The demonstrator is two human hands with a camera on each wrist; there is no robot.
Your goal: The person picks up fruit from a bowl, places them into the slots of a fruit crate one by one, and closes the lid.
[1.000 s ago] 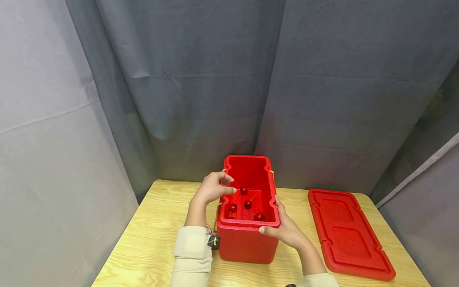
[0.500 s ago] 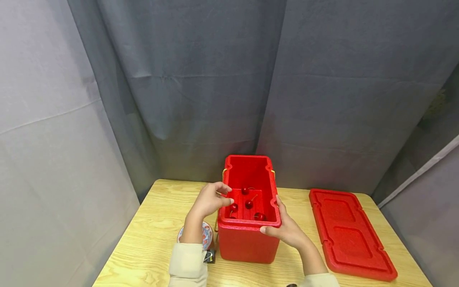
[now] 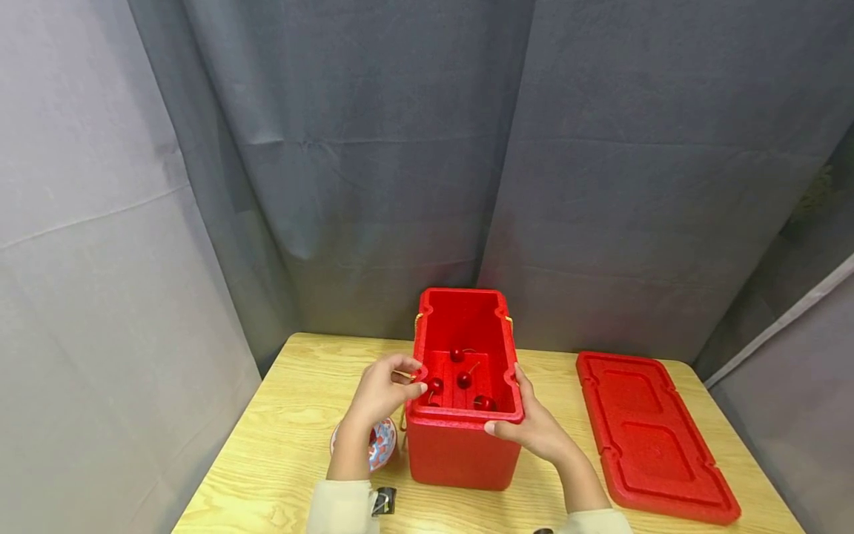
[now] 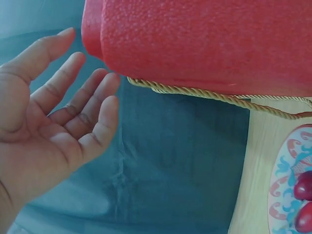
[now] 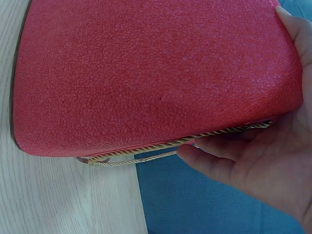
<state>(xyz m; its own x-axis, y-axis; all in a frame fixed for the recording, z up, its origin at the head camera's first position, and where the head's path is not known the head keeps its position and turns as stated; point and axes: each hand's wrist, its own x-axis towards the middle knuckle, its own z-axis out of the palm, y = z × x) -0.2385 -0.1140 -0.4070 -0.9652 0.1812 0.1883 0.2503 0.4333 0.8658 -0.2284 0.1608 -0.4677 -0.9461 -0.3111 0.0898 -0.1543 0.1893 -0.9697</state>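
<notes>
Box: cherries inside | plate: red fruit | right hand: gripping box

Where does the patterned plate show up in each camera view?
Head: the patterned plate is left of the red box, partly behind the left forearm.
Left wrist: lower right corner, cut off by the edge.
Right wrist: not in it.
Shared landmark: the red box.

Cream sleeves, black wrist camera

The left forearm partly hides what seems a plate.
</notes>
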